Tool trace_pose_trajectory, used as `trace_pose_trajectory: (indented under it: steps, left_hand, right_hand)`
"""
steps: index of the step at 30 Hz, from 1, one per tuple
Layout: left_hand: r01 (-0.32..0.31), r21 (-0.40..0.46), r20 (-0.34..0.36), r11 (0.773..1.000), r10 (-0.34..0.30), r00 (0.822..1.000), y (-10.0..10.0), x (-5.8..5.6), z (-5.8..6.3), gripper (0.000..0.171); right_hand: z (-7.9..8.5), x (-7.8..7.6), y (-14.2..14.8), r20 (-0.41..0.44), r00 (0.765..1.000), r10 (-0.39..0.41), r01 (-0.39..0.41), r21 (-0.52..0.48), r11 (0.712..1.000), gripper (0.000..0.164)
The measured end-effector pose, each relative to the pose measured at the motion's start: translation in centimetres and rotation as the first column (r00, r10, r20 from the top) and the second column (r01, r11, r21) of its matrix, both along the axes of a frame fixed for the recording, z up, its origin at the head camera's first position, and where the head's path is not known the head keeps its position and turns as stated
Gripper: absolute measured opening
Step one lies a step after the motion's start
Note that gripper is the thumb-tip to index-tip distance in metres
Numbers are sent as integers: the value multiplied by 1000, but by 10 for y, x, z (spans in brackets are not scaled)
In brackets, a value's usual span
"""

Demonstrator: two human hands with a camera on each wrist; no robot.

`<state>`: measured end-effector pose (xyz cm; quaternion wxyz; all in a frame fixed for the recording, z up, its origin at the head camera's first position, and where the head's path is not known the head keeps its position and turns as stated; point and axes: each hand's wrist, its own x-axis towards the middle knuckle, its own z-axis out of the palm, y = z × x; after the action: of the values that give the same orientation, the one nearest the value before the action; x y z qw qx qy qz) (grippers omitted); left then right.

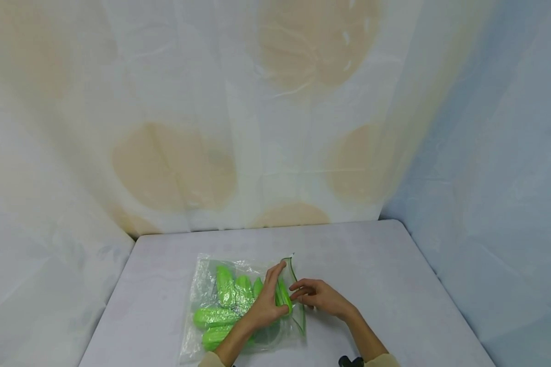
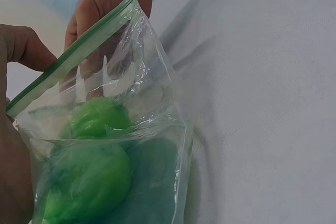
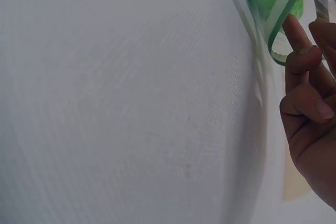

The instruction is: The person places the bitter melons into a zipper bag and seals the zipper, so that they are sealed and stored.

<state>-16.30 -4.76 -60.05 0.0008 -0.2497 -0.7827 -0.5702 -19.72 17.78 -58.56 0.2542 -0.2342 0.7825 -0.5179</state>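
Note:
A clear zip bag [image 1: 194, 290] with a green zip strip lies on the table, its mouth toward the right. Several bright green, long, lightly ridged vegetables [image 1: 225, 285] are inside it, and one of them [image 2: 100, 118] is close to the mouth. My left hand [image 1: 267, 303] holds the bag by its mouth, thumb and index finger spread wide apart; in the left wrist view its thumb lies at the zip strip [image 2: 79, 45]. At the gaping mouth is my right hand [image 1: 320, 296], fingers loosely bent and holding nothing, one fingertip right at the green rim [image 3: 279, 30].
The pale table [image 1: 372, 275] reaches out to both sides and behind the bag. Hanging sheets stand round it: a patterned one [image 1: 243, 168] at the back and a bluish one [image 1: 496, 204] on the right.

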Motion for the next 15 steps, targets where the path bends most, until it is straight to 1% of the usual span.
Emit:
trace_pose_trajectory:
  steps: [5,9,15]
  left_hand:
    - [0,7,-14,1000,0,1000,0,1,2,110]
    - [5,13,-4,1000,-5,1000,0,1,3,109]
    - [6,-6,-15,1000,-6,1000,-1,0,3,109]
  right_hand:
    - [0,0,-1,6,1000,6,-6,-4,1000,33]
    - [0,0,-1,10,1000,18,-17,-13,1000,33]
    - [1,-1,-2,20,999,25,-25,-27,999,34]
